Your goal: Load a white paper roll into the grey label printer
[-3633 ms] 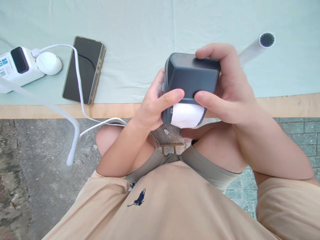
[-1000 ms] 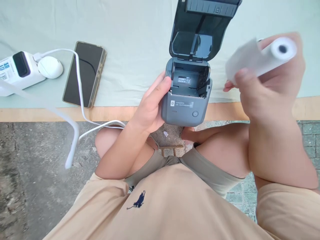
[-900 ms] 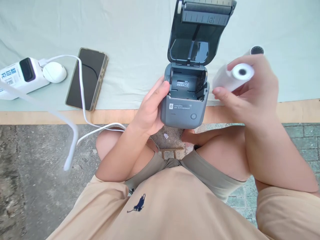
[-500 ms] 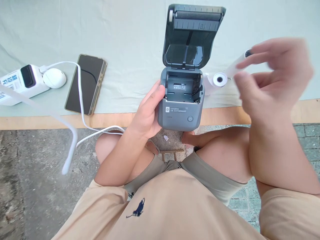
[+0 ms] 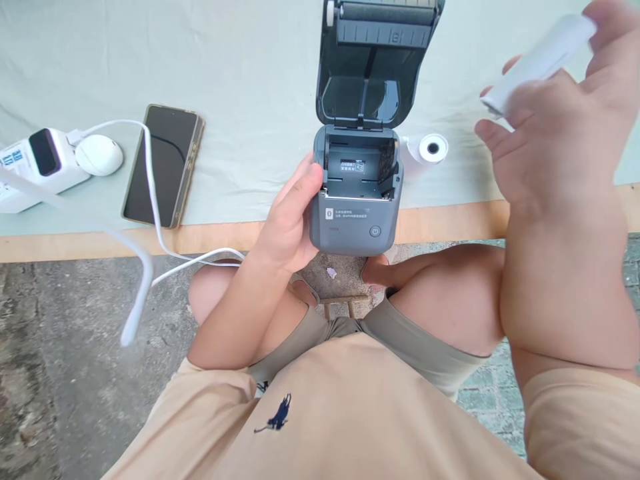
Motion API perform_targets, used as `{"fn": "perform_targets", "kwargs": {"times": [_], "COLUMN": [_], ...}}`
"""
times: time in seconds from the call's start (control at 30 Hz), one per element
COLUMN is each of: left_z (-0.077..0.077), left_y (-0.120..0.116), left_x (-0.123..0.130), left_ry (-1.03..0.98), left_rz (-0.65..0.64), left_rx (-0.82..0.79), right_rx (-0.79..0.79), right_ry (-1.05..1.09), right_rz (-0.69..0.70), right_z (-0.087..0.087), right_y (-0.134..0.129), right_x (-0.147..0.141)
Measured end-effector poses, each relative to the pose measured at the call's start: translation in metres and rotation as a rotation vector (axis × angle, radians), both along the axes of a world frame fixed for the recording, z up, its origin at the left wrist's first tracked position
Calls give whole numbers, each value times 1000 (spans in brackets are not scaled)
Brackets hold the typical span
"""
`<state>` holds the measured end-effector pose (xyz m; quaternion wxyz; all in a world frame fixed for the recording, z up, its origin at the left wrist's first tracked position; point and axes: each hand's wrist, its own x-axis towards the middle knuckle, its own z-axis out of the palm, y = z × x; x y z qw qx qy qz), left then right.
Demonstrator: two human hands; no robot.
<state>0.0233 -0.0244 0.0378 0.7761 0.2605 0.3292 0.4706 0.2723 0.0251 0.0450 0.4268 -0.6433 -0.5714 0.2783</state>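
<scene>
My left hand grips the left side of a dark grey label printer near the table's front edge. The printer's lid stands raised, and the compartment inside holds no roll. At the upper right, my right hand has its fingers around a white paper roll, lifted and tilted, slightly blurred. Between the printer and my right hand, a second white roll lies on the cloth, its dark core hole facing me.
A black phone lies left of the printer. Farther left are a white power strip with a round white plug. White cables run over the table's wooden edge. My legs are below.
My right hand has closed on the white roll and raised it up and to the right. The printer and my left hand appear slightly further left and higher in view.
</scene>
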Motion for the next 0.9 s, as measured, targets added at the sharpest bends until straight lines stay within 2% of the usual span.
{"fn": "perform_targets", "kwargs": {"times": [0.07, 0.1, 0.2, 0.23, 0.27, 0.33, 0.37, 0.5, 0.67, 0.77, 0.9], "left_z": [-1, -1, -1, -1, 0, 1, 1, 6, 11, 7, -3], "left_y": [0, 1, 1, 1, 1, 0, 0, -3, -5, -4, 0], "left_x": [-1, -1, -2, -2, -2, -2, -2, 0, 4, 2, -4], "left_ry": [-11, -16, -18, -14, -9, -10, -11, 18, 56, 49, -28], "left_rz": [-15, -21, -35, -40, -44, -41, -29, 10, 30, 1, -50], "left_rx": [2, 9, 51, 62, 65, 60, 58, 22, 14, 59, 132], "right_rx": [31, 97, 370, 364, 299, 341, 348, 308, 261, 383, 656], "right_ry": [193, 241, 222, 90, -49, -184, -243, -521, -525, -544, -546], "right_rz": [-55, -82, -59, 2, 137, 349, 409, 378, 493, 447, 425], "right_z": [6, 9, 18, 21, 23, 29, 32, 39, 33, 31, 29], "right_y": [1, -1, -19, -26, -32, -40, -42, -40, -38, -41, -47], "right_x": [-4, -10, -40, -52, -63, -79, -84, -84, -79, -78, -80]}}
